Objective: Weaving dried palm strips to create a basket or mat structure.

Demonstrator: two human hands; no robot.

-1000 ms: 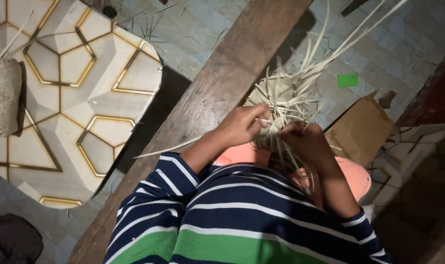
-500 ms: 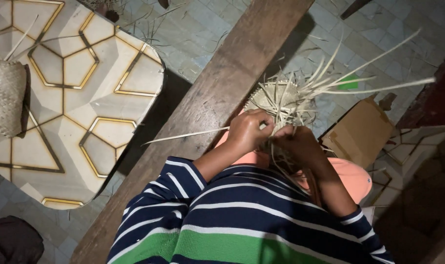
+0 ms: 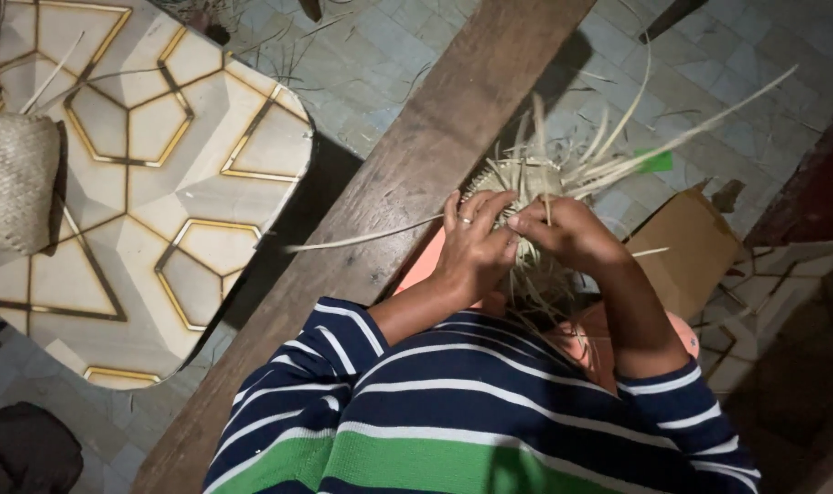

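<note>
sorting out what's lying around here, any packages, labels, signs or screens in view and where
Brown cardboard box: on the tiled floor just right of the right hand, open flaps, plain brown, boxy.
Small bright green tag or scrap: on the floor behind the woven straw piece, flat, roughly rectangular; whether it is a label cannot be told.
No signs or screens in view.

A floor of pale grey-green tiles [image 3: 389, 64] lies in dim light, littered with thin dry strips. A long brown wooden plank [image 3: 407, 174] runs diagonally across it. At left stands a white table [image 3: 206, 119] with gold hexagon lines. A cardboard box [image 3: 691, 247] sits at right, shadows beyond.
</note>
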